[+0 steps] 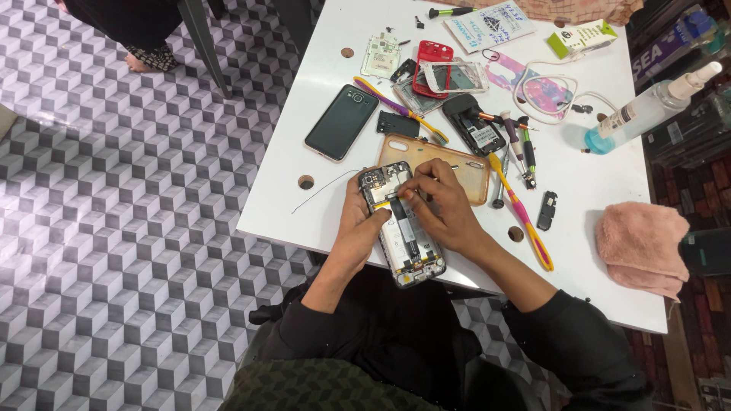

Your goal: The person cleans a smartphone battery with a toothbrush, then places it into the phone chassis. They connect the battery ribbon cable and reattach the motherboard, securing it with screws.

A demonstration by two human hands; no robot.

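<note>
An opened phone (403, 236) with its back removed, battery and boards showing, lies at the front edge of the white table (594, 152). My left hand (358, 224) grips its left side. My right hand (442, 205) rests over its upper part, fingertips pinched on something small at the top of the board; I cannot tell what it is. A translucent orange phone case (472, 171) lies just behind my hands.
A dark phone (343, 122) lies face up at the left. Phone parts, screwdrivers (521, 213), a red phone shell (434, 57), a spray bottle (647, 110) and a pink cloth (643, 243) are spread over the table. Another person's foot (148, 57) is on the patterned floor, top left.
</note>
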